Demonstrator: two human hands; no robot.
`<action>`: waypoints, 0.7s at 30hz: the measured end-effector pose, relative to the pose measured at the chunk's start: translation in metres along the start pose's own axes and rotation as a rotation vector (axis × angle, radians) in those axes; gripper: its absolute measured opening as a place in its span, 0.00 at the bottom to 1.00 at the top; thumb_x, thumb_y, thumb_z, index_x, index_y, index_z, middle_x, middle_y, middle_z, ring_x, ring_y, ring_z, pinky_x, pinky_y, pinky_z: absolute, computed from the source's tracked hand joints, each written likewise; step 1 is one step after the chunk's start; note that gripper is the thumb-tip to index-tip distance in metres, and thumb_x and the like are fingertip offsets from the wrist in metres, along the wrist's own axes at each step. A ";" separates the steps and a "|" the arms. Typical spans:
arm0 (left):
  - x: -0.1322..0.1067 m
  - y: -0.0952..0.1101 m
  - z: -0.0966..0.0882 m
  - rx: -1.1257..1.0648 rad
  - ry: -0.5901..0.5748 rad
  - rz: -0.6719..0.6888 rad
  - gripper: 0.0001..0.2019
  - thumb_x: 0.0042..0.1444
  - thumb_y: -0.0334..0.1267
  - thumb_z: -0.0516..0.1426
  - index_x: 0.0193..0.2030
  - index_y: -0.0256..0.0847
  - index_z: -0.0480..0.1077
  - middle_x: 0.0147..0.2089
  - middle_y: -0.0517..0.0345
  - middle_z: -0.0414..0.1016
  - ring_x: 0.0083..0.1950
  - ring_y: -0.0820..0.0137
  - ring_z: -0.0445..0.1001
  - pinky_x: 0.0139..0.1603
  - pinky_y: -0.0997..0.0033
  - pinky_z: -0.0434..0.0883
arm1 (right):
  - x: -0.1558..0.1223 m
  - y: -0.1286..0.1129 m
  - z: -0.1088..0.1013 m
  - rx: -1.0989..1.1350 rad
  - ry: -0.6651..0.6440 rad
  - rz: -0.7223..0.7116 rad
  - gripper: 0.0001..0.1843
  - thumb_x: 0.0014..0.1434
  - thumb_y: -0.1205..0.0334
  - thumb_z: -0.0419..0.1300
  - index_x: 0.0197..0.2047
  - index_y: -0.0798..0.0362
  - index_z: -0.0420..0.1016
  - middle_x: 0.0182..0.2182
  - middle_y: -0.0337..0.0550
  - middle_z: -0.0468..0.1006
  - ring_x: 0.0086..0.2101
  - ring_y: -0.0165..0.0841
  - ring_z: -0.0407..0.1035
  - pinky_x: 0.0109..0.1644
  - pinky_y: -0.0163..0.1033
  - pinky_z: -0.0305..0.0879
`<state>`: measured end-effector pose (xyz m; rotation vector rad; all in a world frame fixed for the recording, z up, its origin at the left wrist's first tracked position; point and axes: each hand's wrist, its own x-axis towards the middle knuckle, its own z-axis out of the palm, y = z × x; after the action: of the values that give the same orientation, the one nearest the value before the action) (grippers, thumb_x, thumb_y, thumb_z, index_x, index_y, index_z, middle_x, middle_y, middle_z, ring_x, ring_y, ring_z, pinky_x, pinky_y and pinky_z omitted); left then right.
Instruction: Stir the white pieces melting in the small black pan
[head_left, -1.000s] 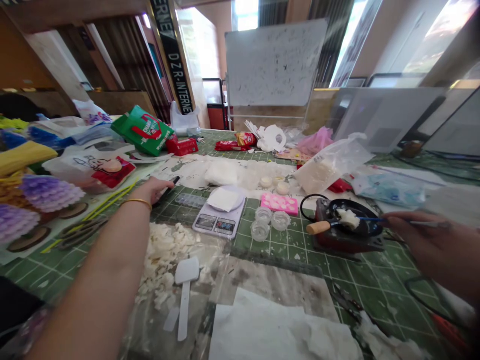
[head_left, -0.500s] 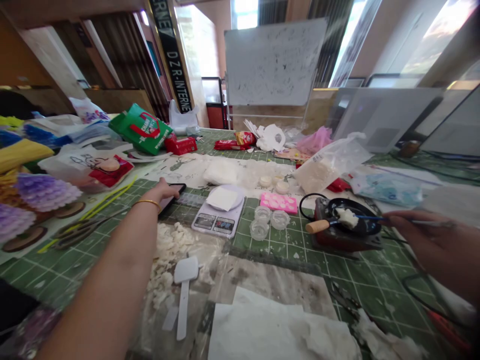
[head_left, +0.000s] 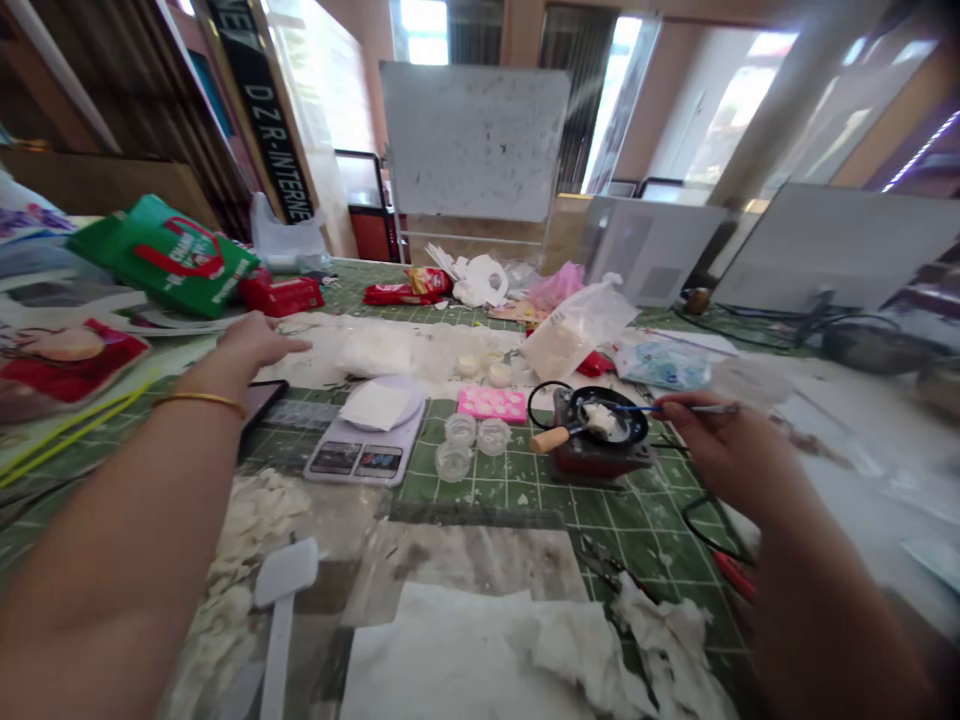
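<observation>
My right hand (head_left: 712, 440) is closed on a thin stick (head_left: 637, 408), blue toward its tip. That tip reaches a white waxy lump (head_left: 600, 420) in a small black pan (head_left: 634, 430) with a wooden handle. Under the pan is a small dark-red heater (head_left: 592, 462). My left hand (head_left: 251, 345), a gold bangle at its wrist, hovers beyond a dark phone (head_left: 262, 400), an index finger stretched to the right and nothing visible in it. A kitchen scale (head_left: 367, 440) with a white sheet (head_left: 381, 403) stands right of the phone.
Three clear cups (head_left: 454, 460) and a pink mould (head_left: 491, 404) lie mid-table. White flakes (head_left: 262, 510), a white spatula (head_left: 281, 600) and paper sheets (head_left: 465, 650) are closer to me. Pliers (head_left: 600, 562) and a cable (head_left: 694, 510) lie at right; bags (head_left: 165, 255) stand behind.
The view has swung to the right. My left hand has moved off the phone toward the far side of the table. My right hand keeps the stick in the pan.
</observation>
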<state>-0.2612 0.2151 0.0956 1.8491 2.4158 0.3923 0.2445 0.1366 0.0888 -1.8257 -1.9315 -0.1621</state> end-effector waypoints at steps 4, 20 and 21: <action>-0.033 0.086 -0.014 -0.226 0.168 -0.004 0.26 0.48 0.57 0.50 0.44 0.35 0.64 0.27 0.62 0.65 0.25 0.77 0.60 0.22 0.79 0.56 | -0.002 0.004 0.001 0.098 0.050 -0.005 0.16 0.54 0.51 0.50 0.36 0.50 0.74 0.27 0.43 0.76 0.31 0.37 0.69 0.35 0.40 0.59; -0.132 0.243 0.065 -0.119 -0.482 0.648 0.26 0.51 0.58 0.40 0.25 0.38 0.67 0.27 0.54 0.72 0.24 0.71 0.65 0.23 0.72 0.55 | -0.002 -0.001 0.009 0.080 0.017 -0.127 0.14 0.57 0.55 0.47 0.36 0.50 0.72 0.30 0.42 0.76 0.35 0.35 0.68 0.43 0.42 0.55; -0.132 0.243 0.064 -0.113 -0.480 0.645 0.27 0.52 0.57 0.39 0.24 0.38 0.67 0.27 0.53 0.72 0.24 0.71 0.66 0.23 0.71 0.56 | -0.003 -0.002 0.008 0.064 0.024 -0.128 0.14 0.57 0.55 0.47 0.36 0.50 0.72 0.30 0.42 0.76 0.36 0.36 0.67 0.44 0.42 0.55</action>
<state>0.0167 0.1573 0.0807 2.3024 1.4408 0.0879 0.2409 0.1373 0.0810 -1.6530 -2.0141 -0.1614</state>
